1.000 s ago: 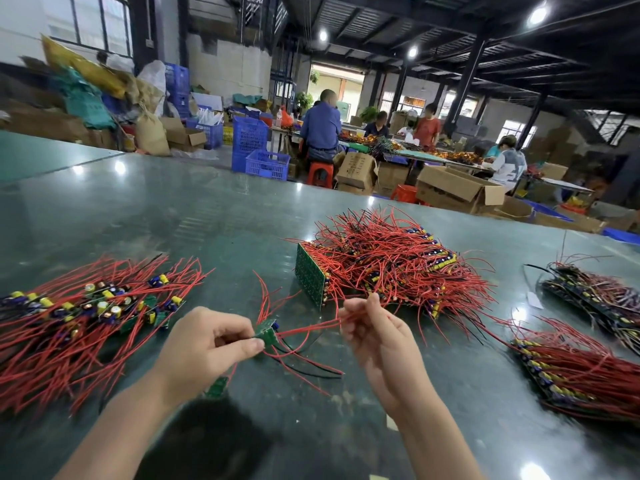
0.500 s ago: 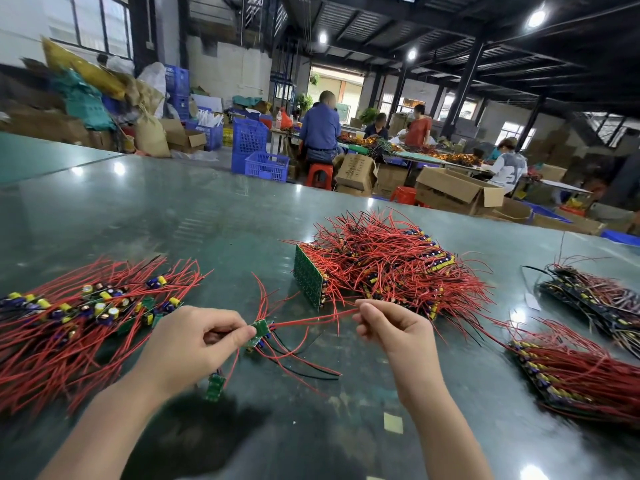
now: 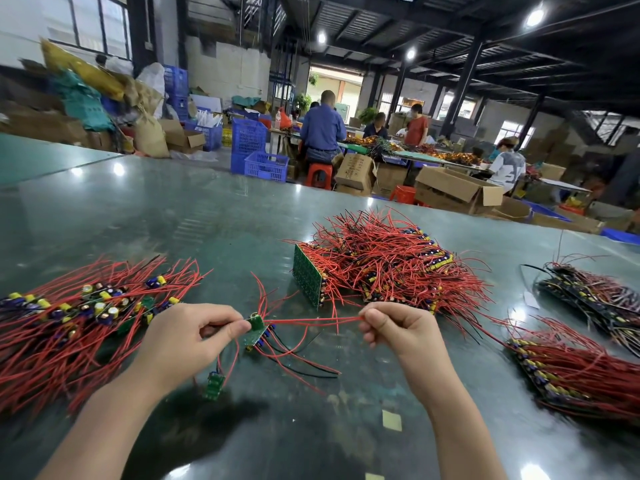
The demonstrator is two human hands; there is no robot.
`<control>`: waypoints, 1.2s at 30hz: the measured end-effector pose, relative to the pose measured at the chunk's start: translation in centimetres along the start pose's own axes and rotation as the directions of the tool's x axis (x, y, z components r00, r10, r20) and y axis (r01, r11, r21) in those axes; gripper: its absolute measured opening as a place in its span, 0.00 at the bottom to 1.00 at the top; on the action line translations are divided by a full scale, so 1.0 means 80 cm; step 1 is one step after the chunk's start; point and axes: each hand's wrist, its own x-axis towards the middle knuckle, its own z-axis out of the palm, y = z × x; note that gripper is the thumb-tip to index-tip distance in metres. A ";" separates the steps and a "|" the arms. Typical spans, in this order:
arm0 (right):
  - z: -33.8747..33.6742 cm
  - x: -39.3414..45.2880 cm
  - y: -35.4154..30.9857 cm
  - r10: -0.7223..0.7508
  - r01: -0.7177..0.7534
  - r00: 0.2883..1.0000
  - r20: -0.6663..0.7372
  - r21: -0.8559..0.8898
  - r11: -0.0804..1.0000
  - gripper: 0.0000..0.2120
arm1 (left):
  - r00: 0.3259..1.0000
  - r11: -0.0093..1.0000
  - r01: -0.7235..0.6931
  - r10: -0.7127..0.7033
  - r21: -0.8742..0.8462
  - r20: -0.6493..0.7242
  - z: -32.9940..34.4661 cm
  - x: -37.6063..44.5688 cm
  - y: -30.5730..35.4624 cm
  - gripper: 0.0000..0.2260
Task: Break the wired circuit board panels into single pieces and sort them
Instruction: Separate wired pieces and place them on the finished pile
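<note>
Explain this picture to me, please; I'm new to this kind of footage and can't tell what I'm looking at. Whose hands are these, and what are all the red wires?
There is no machine here: a person wears a camera on the head, so this single view looks down at their own hands over a green table. The left hand pinches a small green circuit board piece. The right hand pinches a red wire stretched out from that piece. On the left lies a pile of single pieces with red wires. In the middle sits a stack of unbroken panels, and more stacks lie to the right. One loose piece lies near the left wrist.
</note>
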 end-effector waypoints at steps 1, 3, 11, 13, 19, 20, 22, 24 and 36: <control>-0.002 0.001 0.001 -0.010 0.010 1.000 -0.007 0.019 1.000 0.15 | 1.000 1.000 0.010 -0.009 -0.022 0.022 0.002 0.000 0.000 0.08; -0.003 0.002 0.003 -0.025 0.026 0.999 -0.026 0.030 0.999 0.14 | 0.997 0.996 0.015 -0.009 -0.088 0.072 0.005 0.001 0.000 0.06; 0.025 0.005 0.012 0.244 -0.172 0.967 -0.072 0.518 0.838 0.12 | 0.997 0.912 0.065 -0.047 -0.405 0.054 0.018 0.002 0.013 0.09; 0.046 -0.003 0.015 0.264 -0.264 0.963 0.044 0.327 0.908 0.14 | 0.996 0.901 0.074 -0.046 -0.427 0.076 0.021 0.002 0.015 0.10; 0.084 -0.025 0.018 0.081 -0.083 0.982 0.168 0.005 0.997 0.11 | 0.962 0.919 0.035 0.076 -0.393 0.262 0.039 -0.006 0.023 0.07; 0.084 -0.024 0.020 0.059 -0.058 0.993 0.106 -0.012 0.998 0.11 | 0.960 0.922 0.031 0.080 -0.387 0.269 0.040 -0.006 0.022 0.07; 0.082 -0.023 0.021 0.030 -0.031 1.000 -0.003 -0.009 0.999 0.11 | 0.960 0.927 0.031 0.076 -0.374 0.270 0.041 -0.006 0.018 0.05; 0.081 -0.022 0.023 0.019 -0.018 0.996 -0.087 0.010 1.000 0.10 | 0.962 0.936 0.033 0.065 -0.351 0.265 0.042 -0.005 0.016 0.07; 0.086 -0.024 0.031 -0.097 0.123 0.930 -0.355 0.053 0.991 0.10 | 0.861 0.827 0.245 0.054 -0.505 0.506 0.039 -0.007 0.038 0.12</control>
